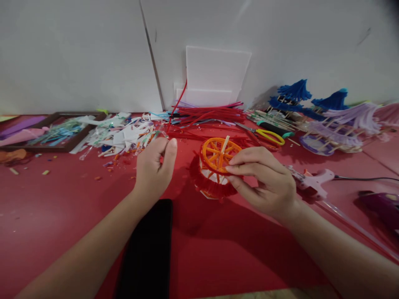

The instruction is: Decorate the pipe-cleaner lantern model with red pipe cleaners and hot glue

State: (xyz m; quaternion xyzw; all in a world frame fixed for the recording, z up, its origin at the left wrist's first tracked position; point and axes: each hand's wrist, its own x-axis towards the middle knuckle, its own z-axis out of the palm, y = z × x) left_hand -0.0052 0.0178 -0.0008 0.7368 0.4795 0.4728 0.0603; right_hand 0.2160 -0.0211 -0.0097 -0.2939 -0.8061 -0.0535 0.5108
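Observation:
My right hand (264, 178) pinches the right edge of an orange spoked wheel (215, 143) made of fuzzy pipe cleaners with a dark red rim. A pale wooden stick (225, 143) rises from the wheel's middle. Directly below sits a red fringed piece (212, 187) with a whitish base, partly covered by the wheel; whether the two are joined I cannot tell. My left hand (156, 168) is closed, fingers curled in and thumb on top, to the left of the wheel. Its palm side is hidden. A thin red pipe cleaner (179, 101) slants up just behind it.
Red pipe cleaners (208, 114) and yellow-handled scissors (268, 135) lie behind the wheel. White scraps (127, 135) and a brown frame (62, 145) are at left. Blue and lilac fringed models (339, 124), a pink glue gun (314, 185) and its cable are at right. A black phone-like slab (149, 253) lies in front.

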